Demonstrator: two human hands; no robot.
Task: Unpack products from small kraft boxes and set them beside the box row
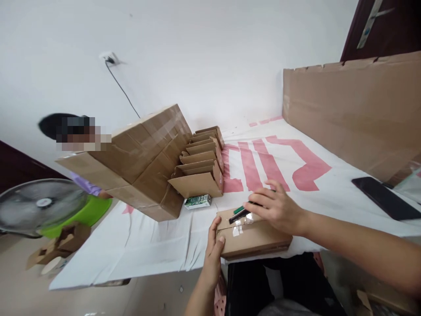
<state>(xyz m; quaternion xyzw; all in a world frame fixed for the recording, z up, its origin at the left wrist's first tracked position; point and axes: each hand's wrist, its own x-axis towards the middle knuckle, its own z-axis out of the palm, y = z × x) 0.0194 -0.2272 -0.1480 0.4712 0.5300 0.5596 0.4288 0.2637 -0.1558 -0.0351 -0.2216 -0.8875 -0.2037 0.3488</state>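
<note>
A closed cardboard box [255, 241] with shiny clear tape on its top lies at the table's near edge. My left hand [215, 250] grips its left end, thumb on the front corner and fingers behind. Above the box's right part, my right hand [279, 208] is closed round a slim black-and-green tool [240, 213]. The tool points left and down over the taped seam; blur hides its tip, so I cannot tell whether it touches the box. A small green-and-white carton [198, 201] stands beyond the box, to the left.
Several open cardboard boxes [197, 185] stand in a row beside stacked large cartons [144, 171]. Behind those is another person [86, 179] in a purple sleeve. A black phone [384, 197] and large cardboard panel [355, 109] are at right. A fan [42, 202] stands left.
</note>
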